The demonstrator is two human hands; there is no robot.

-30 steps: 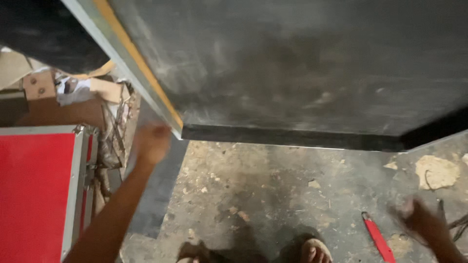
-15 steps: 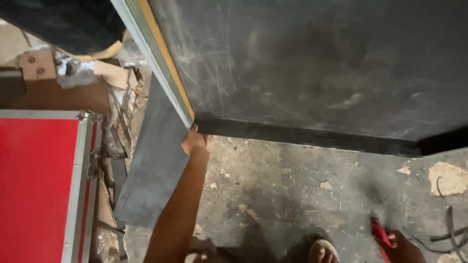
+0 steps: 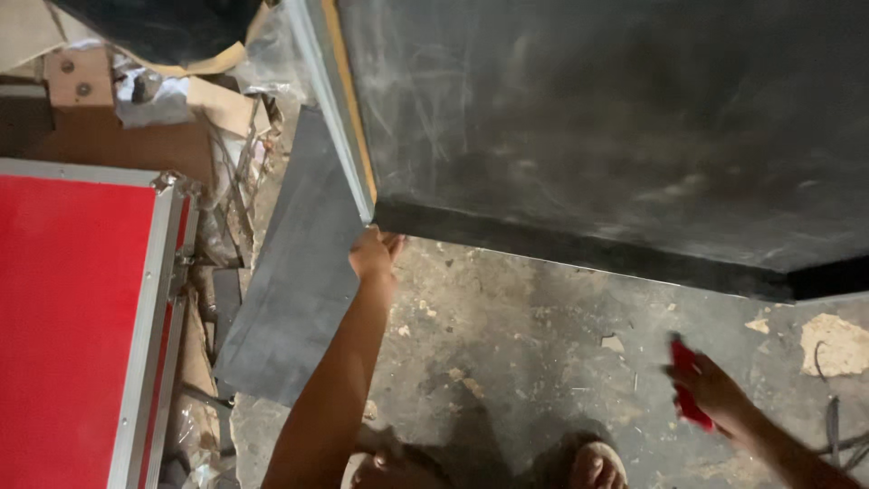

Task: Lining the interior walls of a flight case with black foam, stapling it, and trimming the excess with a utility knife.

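A big dark panel (image 3: 597,136) with a pale metal edge strip and a thin yellow line fills the upper right. My left hand (image 3: 371,252) reaches up and grips its lower left corner from below. My right hand (image 3: 711,389) is low at the right, closed around a red flat tool (image 3: 685,380) held above the floor. My feet show at the bottom, one in a sandal (image 3: 593,466).
A red case with metal trim (image 3: 77,308) lies at the left. A grey board (image 3: 294,272) leans between it and the panel. Cardboard, wood scraps and plastic pile up at the upper left. Rough stained concrete floor (image 3: 525,335) lies below, with a cable at the right edge.
My left hand rose to the panel's lower left corner. My right hand picked the red tool up off the floor and lifted it. The view shifted left and down.
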